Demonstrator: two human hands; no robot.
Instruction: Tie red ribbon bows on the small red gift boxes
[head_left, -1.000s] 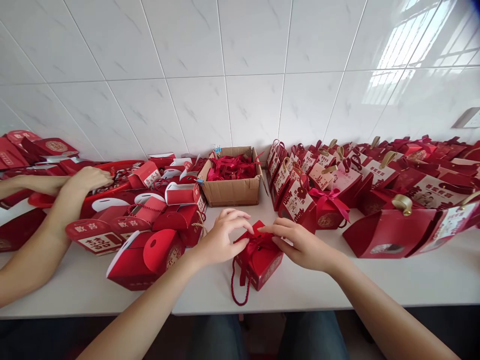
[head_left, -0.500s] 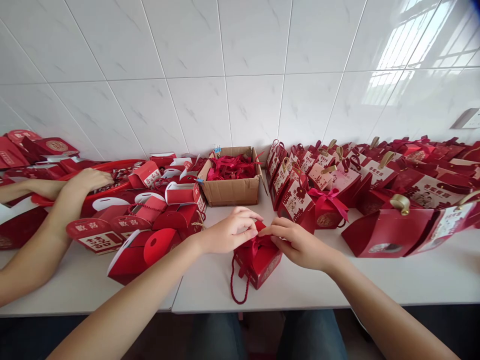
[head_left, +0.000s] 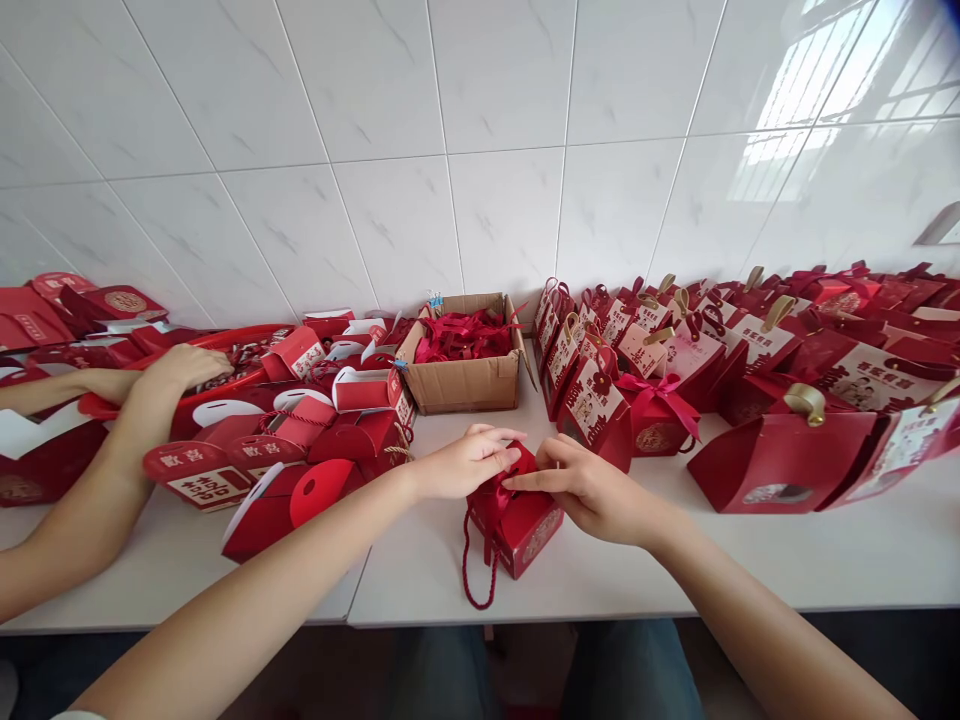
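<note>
A small red box [head_left: 534,528] sat near the front edge of the white table [head_left: 600,582], just right of the seam (a thin line running back from that edge). Its dark red cord [head_left: 466,570] looped down onto the tabletop on the left.

The left hand [head_left: 459,467] reached over the box's upper left part, thumb and fingers close together at the ribbon [head_left: 495,508]; whether they pinched it could not be told. The right hand [head_left: 596,490] came in from the other side, index finger stretched to the ribbon and the other fingers bent; its grip, too, could not be made out.

Behind them, toward the wall, stood a cardboard carton [head_left: 466,388] full of loose red ribbons [head_left: 465,335]. Partly open red boxes [head_left: 259,520] crowded the table's left side, where another person's hand [head_left: 187,367] reached into a red tray [head_left: 97,407]. Handled gift boxes [head_left: 780,465] filled the right side toward the back.
</note>
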